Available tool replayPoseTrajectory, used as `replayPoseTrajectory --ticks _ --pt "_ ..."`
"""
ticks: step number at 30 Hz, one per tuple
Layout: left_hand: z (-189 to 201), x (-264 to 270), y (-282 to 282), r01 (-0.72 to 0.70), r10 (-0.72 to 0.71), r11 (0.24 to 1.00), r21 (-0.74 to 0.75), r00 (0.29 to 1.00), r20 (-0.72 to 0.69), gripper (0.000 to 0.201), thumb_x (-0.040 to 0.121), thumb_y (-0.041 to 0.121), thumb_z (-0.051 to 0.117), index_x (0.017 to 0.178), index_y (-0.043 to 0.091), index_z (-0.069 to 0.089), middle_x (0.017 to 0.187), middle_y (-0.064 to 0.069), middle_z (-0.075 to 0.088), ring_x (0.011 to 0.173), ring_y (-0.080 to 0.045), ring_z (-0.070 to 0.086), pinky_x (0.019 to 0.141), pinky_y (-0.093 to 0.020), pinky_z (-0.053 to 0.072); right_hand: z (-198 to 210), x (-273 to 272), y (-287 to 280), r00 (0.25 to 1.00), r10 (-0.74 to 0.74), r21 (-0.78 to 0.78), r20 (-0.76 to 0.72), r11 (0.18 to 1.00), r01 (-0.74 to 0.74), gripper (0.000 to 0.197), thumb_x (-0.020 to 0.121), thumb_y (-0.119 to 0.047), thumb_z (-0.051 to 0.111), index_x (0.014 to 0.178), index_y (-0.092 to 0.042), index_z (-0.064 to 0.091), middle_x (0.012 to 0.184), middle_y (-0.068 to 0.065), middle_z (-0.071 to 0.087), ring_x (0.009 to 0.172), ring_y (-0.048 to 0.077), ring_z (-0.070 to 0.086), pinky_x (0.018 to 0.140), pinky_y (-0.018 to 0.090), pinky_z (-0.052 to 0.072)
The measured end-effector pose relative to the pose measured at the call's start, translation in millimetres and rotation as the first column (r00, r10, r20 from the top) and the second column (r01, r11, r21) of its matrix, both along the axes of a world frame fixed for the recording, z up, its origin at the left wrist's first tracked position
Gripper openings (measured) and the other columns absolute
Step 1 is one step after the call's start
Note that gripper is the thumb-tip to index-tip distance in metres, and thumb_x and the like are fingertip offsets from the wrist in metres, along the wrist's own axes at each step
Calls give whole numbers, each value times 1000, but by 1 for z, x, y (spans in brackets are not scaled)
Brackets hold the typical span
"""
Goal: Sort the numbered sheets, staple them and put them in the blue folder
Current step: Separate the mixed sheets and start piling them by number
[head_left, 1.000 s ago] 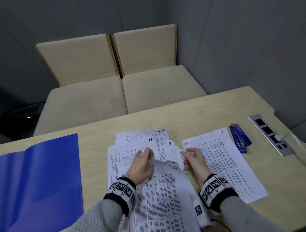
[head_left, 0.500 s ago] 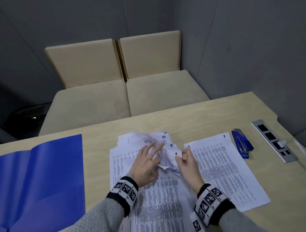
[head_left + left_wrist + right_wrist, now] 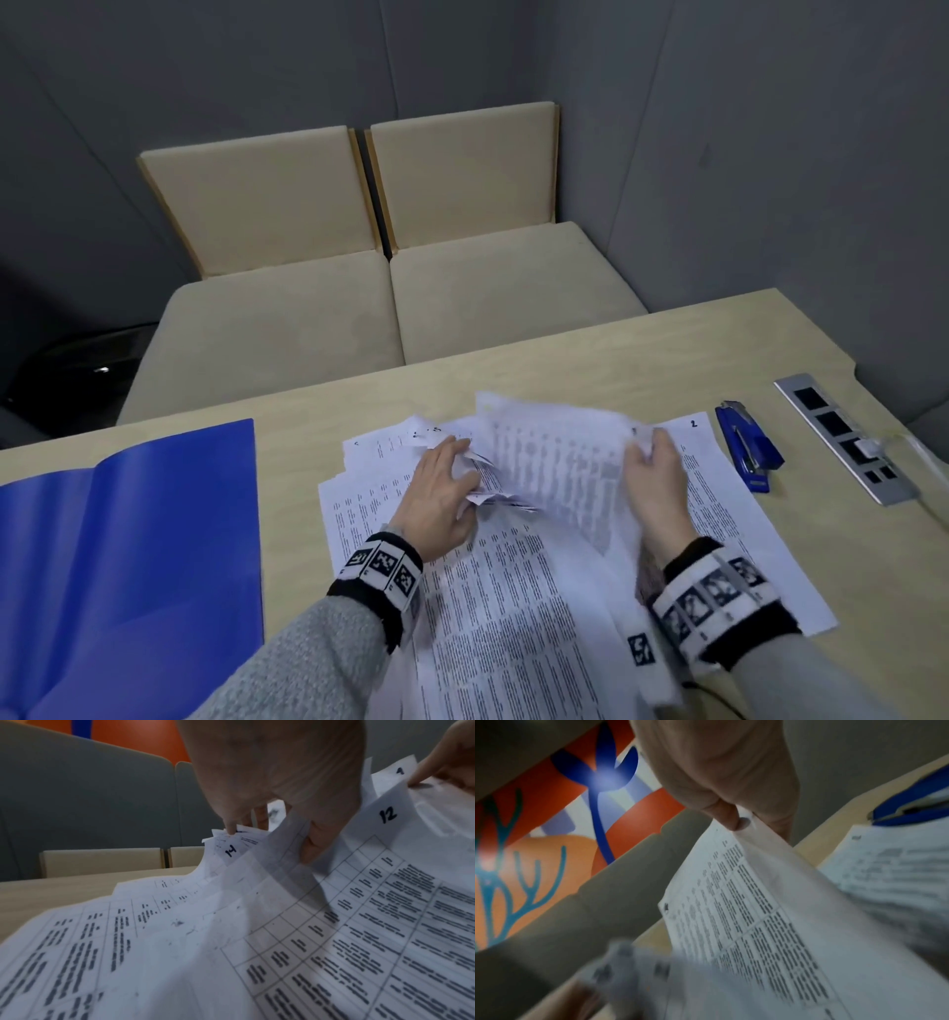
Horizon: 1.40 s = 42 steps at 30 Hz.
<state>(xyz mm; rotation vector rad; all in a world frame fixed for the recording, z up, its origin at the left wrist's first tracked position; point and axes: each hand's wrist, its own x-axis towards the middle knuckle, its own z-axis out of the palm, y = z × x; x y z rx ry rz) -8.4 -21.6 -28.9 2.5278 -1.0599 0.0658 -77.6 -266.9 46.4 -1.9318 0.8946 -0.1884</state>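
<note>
Since half a second ago I see the right hand has lifted a printed sheet off the pile of numbered sheets, pinching its top corner between thumb and fingertip. The left hand holds back the curled corners of sheets 12 and 14, thumb and fingers pinching them. The blue folder lies open at the left of the table; sheet 2 and the blue stapler lie right.

Beige bench seats, metal socket strip

Grey knit sleeves, black-and-white marker wristbands
</note>
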Motion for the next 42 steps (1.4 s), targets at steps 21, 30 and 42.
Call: replayPoseTrajectory --ticks 21,30,42 --pt "-3 1 2 -156 159 978 135 987 -11 5 75 20 61 78 16 58 128 -13 49 123 -31 34 100 -55 36 -53 57 -153 864 -45 -408 -501 893 -189 37 95 -6 36 129 -13 47 135 19 48 124 42 40 109 53 25" --pt "0 6 2 -221 247 969 110 856 -454 27 99 30 41 82 13 53 74 5 50 68 -14 49 69 -24 34 -42 24 -27 875 482 -234 -41 847 -478 21 89 -12 59 106 -24 59 114 2 58 110 18 54 99 38 38" --pt "7 -5 6 -251 233 968 15 871 -433 27 87 22 64 66 19 47 61 9 47 59 -7 43 55 -15 28 -67 -19 40 828 561 205 24 808 -553 13 83 -19 70 81 -16 58 75 -6 52 68 7 46 62 12 37"
